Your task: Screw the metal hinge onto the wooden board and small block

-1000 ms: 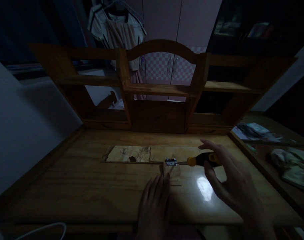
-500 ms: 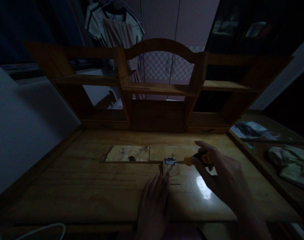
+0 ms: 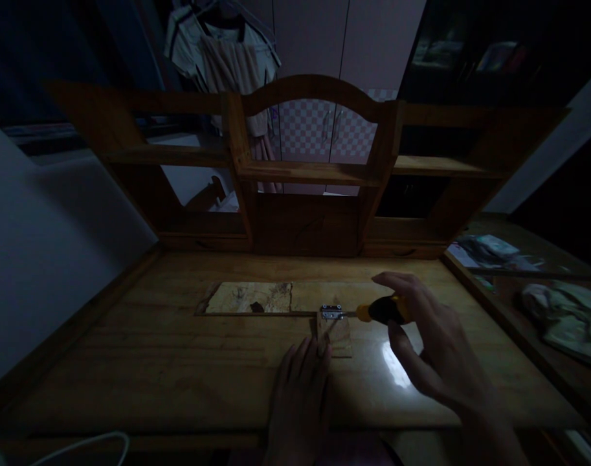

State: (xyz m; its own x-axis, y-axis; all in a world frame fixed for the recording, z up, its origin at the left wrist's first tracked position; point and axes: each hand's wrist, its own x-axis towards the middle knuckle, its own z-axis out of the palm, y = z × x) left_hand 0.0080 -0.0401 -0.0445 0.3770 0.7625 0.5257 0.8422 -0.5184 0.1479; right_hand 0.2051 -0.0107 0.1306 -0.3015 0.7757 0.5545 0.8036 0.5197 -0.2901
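Observation:
A screwdriver (image 3: 385,310) with a yellow and black handle lies nearly level, held in my right hand (image 3: 438,336). The rear of its handle rests among my fingers, and my thumb stands off it. Its tip meets a small metal hinge (image 3: 332,312) at the right end of the lower leaf. That hinge lies across the top edge of a small wooden block (image 3: 338,336) and a wooden strip behind it. My left hand (image 3: 302,375) lies palm down, fingers stretched forward, its fingertips at the block's lower left corner.
The wooden desktop (image 3: 217,362) has a recessed patch (image 3: 249,298) of pale, damaged wood left of the hinge. A shelf unit (image 3: 309,171) rises at the back. Cloth (image 3: 571,317) lies on the right, and a white cable (image 3: 96,440) curls at the lower left.
My right thumb has come away from the screwdriver handle and moved down to the right. The handle has turned, showing more black. My left hand stays nearly where it was.

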